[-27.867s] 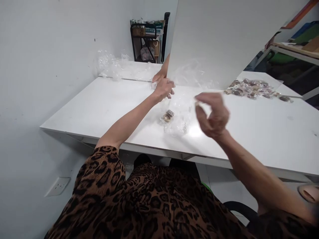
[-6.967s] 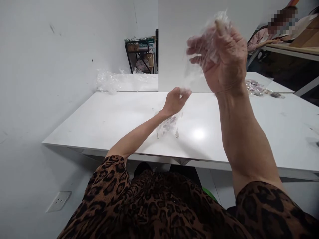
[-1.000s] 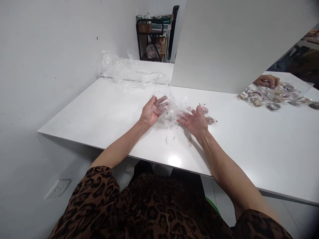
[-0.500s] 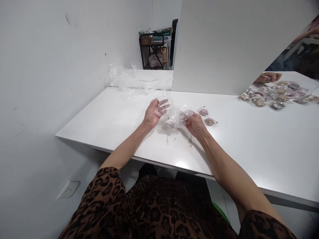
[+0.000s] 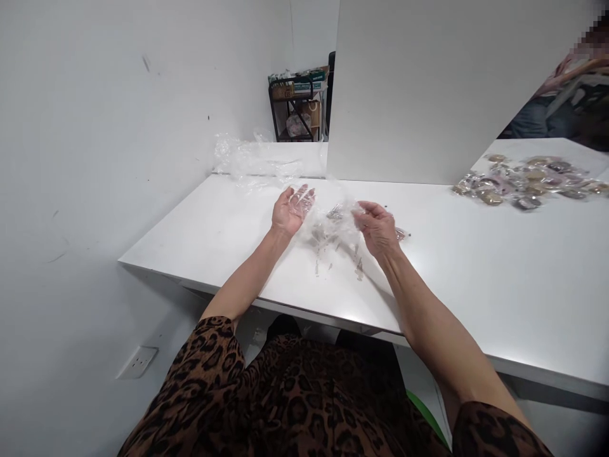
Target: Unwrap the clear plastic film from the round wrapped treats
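Note:
Between my hands hangs a crumpled clear plastic bag [image 5: 328, 222] above the white table. My left hand [image 5: 289, 212] is palm up with its fingers stretched out and apart, and they show through the clear film. Whether they are inside the bag or behind it I cannot tell. My right hand [image 5: 377, 227] pinches the bag's right side between thumb and fingers. Just beyond the right hand lies a small wrapped reddish-brown packet [image 5: 402, 234], partly covered by it. Small dark specks or marks show on the table under the bag.
More crumpled clear plastic [image 5: 254, 162] lies at the back left by the wall. A grey upright panel [image 5: 404, 95] stands behind the table [image 5: 190, 235]. Many wrapped packets [image 5: 528, 184] are heaped at the back right, with another person [image 5: 547, 108] beyond. A black shelf cart [image 5: 291, 101] stands behind.
My right hand has risen slightly with the bag and turned, covering more of the packets beside it. My left palm has opened out. The other person's hand has left the heap.

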A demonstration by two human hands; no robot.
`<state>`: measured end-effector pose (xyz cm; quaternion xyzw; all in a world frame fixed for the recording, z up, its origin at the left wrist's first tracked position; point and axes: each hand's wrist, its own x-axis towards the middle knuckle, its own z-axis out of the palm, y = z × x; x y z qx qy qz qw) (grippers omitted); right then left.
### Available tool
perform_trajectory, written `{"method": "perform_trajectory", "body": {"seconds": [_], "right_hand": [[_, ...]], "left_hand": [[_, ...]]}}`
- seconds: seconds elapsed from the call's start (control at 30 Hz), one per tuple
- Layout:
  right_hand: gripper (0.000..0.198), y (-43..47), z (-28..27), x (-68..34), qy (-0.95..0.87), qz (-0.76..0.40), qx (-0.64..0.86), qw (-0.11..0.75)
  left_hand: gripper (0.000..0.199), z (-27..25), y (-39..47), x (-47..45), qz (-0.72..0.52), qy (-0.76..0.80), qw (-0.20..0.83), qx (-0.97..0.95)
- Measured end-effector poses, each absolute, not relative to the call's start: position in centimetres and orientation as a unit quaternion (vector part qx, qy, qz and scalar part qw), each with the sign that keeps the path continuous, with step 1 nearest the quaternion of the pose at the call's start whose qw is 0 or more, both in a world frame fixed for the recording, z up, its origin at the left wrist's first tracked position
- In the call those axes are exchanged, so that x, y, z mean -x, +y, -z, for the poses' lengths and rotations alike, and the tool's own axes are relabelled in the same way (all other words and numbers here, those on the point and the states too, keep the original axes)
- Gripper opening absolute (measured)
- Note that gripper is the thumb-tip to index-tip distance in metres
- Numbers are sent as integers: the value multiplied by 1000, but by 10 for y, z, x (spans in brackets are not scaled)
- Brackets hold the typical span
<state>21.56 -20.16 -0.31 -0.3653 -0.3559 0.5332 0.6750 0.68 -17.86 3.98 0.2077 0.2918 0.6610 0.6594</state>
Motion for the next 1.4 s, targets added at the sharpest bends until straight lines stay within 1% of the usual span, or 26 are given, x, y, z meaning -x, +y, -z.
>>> {"method": "perform_trajectory", "body": {"seconds": [0.03, 0.1, 0.2, 0.27, 0.3, 0.37, 0.43, 0.5, 0.57, 0.67, 0.73, 0.8, 0.83, 0.87, 0.9, 0.93, 1.0, 1.03, 1.07, 1.13, 1.23, 1.3, 1.4], "right_hand": [[36, -200, 0, -220, -336, -520, 354, 701], [37, -197, -4, -229, -300, -519, 341, 724], [38, -192, -5, -242, -272, -549, 331, 718], [35, -190, -5, -249, -264, -563, 322, 714], [33, -189, -6, -252, -261, -568, 320, 712], [30, -188, -8, -258, -259, -579, 318, 705], [28, -188, -10, -262, -269, -590, 310, 695], [28, -190, -13, -265, -301, -598, 290, 684], [28, -193, -14, -267, -343, -598, 263, 675], [26, -198, -16, -267, -411, -591, 224, 657], [24, -203, -18, -266, -444, -585, 207, 646], [24, -207, -21, -266, -459, -580, 199, 643], [24, -209, -23, -265, -461, -577, 198, 645], [24, -212, -24, -265, -463, -574, 197, 646], [24, -213, -25, -265, -463, -571, 197, 649], [24, -215, -26, -265, -462, -568, 198, 652], [24, -215, -27, -266, -456, -560, 201, 662], [24, -214, -27, -267, -451, -556, 203, 668], [24, -213, -27, -269, -444, -551, 208, 675], [25, -207, -24, -272, -418, -538, 220, 698], [29, -194, -19, -277, -356, -517, 242, 740], [34, -188, -16, -277, -322, -503, 290, 748], [41, -185, -14, -270, -302, -458, 391, 739]], "left_hand": [[14, -39, -174, -2, -675, 299, 646, -195], [14, -34, -167, 8, -689, 318, 627, -174], [13, -26, -163, 15, -675, 357, 625, -163], [13, -22, -165, 15, -651, 415, 608, -182], [13, -21, -167, 14, -644, 453, 582, -203], [20, -22, -172, 11, -653, 515, 484, -270], [36, -28, -177, 7, -671, 529, 360, -374], [56, -39, -181, 1, -647, 506, 263, -506], [78, -51, -180, -7, -551, 491, 202, -644], [113, -67, -168, -19, -322, 483, 151, -800], [133, -70, -155, -27, -187, 476, 149, -846], [141, -68, -143, -33, -111, 468, 183, -857], [139, -65, -138, -36, -95, 463, 213, -855], [132, -63, -135, -38, -89, 454, 250, -850], [120, -60, -132, -39, -88, 441, 293, -844], [102, -57, -132, -40, -89, 425, 335, -836], [56, -55, -133, -37, -94, 388, 409, -820], [39, -56, -135, -34, -106, 372, 439, -811], [32, -58, -137, -31, -128, 359, 464, -800], [28, -65, -144, -23, -190, 349, 506, -765], [29, -81, -155, -14, -263, 344, 581, -688], [31, -89, -161, -13, -290, 340, 623, -642], [29, -96, -167, -18, -344, 351, 638, -593]]}}
